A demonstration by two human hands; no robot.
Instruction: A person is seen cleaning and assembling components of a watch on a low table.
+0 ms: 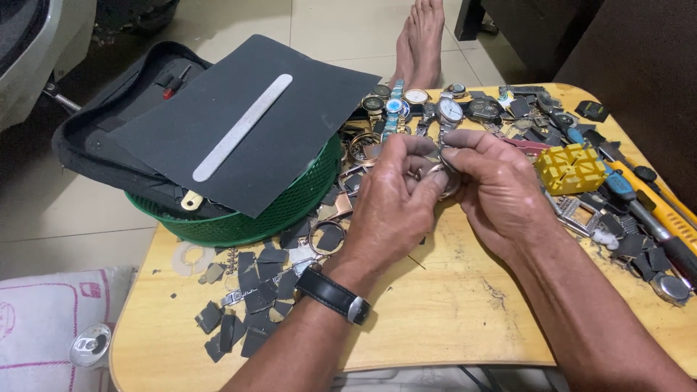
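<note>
Green mesh basket point(239, 218) under a dark sheet point(239, 123) sits at the wooden table's point(435, 319) left far corner, and right of it the left hand point(388, 207) and right hand point(494, 189) both pinch a round metal watch case point(443, 178) between their fingertips, equally near, mid-table.

The floor point(341, 22) consists of large pale tiles with thin grout lines. A low wooden table point(435, 319) with rounded corners and a scuffed, light top stands on it. Dark brown furniture point(617, 43) occupies the upper right corner. A white and pink sack point(43, 319) lies at lower left. Lighting is even and diffuse, casting soft shadows
</note>
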